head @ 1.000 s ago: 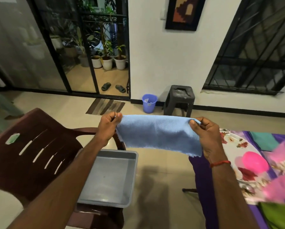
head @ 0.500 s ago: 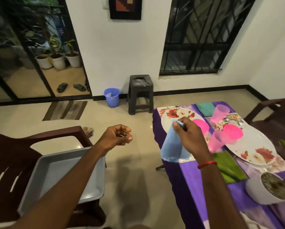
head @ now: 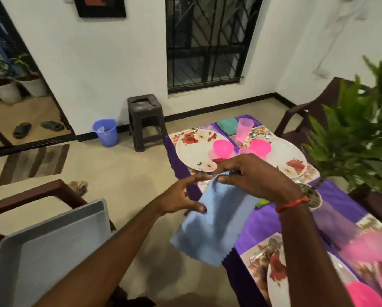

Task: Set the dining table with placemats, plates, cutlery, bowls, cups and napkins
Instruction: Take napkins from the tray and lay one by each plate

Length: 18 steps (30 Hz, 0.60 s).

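Head view: the hands (head: pixel 179 199) (head: pixel 257 177) pinch a limp, ribbed light-blue napkin (head: pixel 212 229).

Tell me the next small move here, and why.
Probably lower the blue napkin onto the table beside the near plate. The left hand and right hand both hold it in the air at the table's edge, and no napkin shows by that plate.

The left hand (head: pixel 181 196), empty a moment ago, now grips the blue napkin (head: pixel 212 227) beside the right hand (head: pixel 252 176).
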{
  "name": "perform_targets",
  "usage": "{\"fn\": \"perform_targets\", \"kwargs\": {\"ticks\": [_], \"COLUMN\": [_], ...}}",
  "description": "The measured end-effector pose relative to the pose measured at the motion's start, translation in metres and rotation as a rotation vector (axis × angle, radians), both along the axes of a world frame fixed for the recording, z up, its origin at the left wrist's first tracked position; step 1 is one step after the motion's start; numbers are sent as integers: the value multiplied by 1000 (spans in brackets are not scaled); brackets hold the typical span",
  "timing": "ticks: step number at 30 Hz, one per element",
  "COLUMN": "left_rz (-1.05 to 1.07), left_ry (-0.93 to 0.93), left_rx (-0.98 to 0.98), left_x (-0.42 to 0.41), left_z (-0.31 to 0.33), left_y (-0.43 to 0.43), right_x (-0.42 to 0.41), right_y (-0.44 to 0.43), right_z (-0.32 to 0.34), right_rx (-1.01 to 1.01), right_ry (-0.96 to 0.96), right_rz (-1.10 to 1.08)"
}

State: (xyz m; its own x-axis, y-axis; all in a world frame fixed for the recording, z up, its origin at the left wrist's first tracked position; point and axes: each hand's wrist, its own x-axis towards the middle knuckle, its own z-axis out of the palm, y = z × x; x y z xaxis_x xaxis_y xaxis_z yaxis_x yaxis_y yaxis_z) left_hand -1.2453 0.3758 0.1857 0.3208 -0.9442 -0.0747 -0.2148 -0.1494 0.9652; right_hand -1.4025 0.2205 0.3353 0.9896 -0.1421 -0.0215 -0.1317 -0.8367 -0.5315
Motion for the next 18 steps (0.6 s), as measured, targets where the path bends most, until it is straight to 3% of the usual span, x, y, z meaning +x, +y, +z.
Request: {"fn": "perform_targets", "kwargs": {"ticks": [4,13,18], "left_rz": [-156,161,130], "left_ry": [78,-72,-268], "left_rx": [-41,-51,22], "left_x": [-23,-29,-8], "left_z": [-6,-12,1], "left_y": [-14,-23,-27], "right_x": [-21,-61,-79], "right_y": [-11,-41,-61], "right_z": [11,1,-22], "right_rx": [-39,-277,-127], "right_ry": [-118,-317,-429], "right_rz": [-186,-494,-614]}}
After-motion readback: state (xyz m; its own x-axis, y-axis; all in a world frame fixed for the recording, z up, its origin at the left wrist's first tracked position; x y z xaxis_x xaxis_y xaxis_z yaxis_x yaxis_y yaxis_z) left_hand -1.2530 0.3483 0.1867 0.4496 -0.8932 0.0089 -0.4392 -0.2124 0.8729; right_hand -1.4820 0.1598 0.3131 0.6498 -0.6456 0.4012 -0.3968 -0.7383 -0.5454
